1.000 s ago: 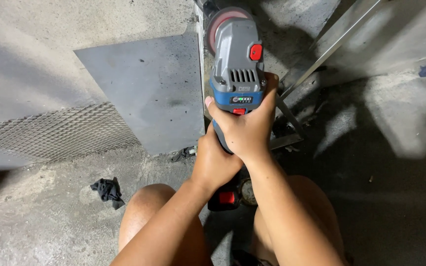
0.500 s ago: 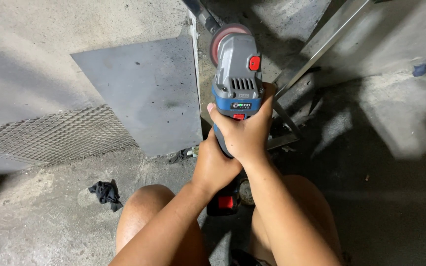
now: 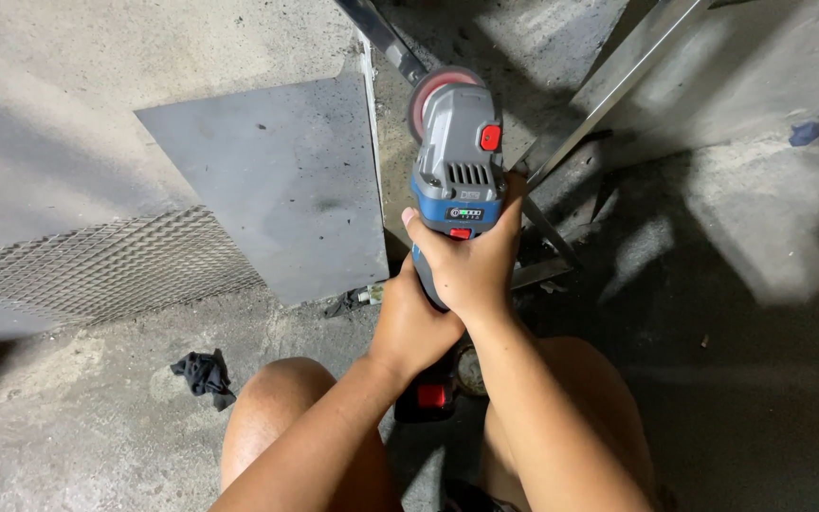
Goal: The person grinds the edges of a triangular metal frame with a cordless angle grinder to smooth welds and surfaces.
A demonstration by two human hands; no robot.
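You are gripping a grey and blue angle grinder (image 3: 457,171) with both hands, seen from above as you are crouching over a concrete floor (image 3: 68,436). Your right hand (image 3: 471,265) is clenching around the body of the grinder just behind its blue band, fingers wrapping the left side and thumb lying along the right. Your left hand (image 3: 414,327) is closing around the rear of the handle, directly below and touching the right hand. The grinder is pointing away from you, and its reddish disc (image 3: 428,95) is sitting at the far end, just beside the right edge of a flat grey metal sheet (image 3: 267,180) and near a slanting metal bar (image 3: 386,38). A 2nd metal bar (image 3: 609,85) is running diagonally to the right of the tool. A panel of metal mesh (image 3: 97,270) is lying to the left of the sheet, touching its lower edge. A dark rag (image 3: 203,373) is resting on the floor beside your left knee (image 3: 282,398).
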